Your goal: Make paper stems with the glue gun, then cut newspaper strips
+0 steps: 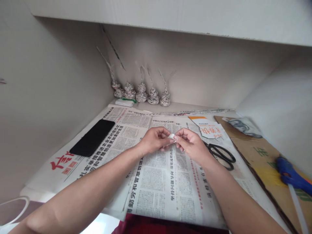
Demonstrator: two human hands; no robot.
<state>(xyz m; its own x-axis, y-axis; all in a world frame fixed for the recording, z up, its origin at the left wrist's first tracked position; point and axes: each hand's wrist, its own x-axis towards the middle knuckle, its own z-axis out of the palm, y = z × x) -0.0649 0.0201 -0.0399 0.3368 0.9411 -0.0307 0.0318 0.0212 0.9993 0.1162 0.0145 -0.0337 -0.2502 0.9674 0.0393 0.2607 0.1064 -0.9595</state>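
Above the newspaper (153, 182), my left hand (155, 139) and my right hand (191, 144) meet at the fingertips. Between them they pinch a small white paper piece (172, 136), partly covered by the thumbs and fingers. Thin paper strips seem to stick out from it; its exact shape is too small to make out. Both hands are closed, with fingers curled. Black-handled scissors (223, 156) lie just right of my right wrist, their blades hidden beneath it.
Several gourd-shaped woven paper figures (141, 92) stand along the back wall. Long rolled paper sticks (175, 113) lie in front of them. A black phone (94, 138) rests at left. On the right, cardboard (258, 152) bears a blue glue gun (290, 172). A shelf overhangs the table.
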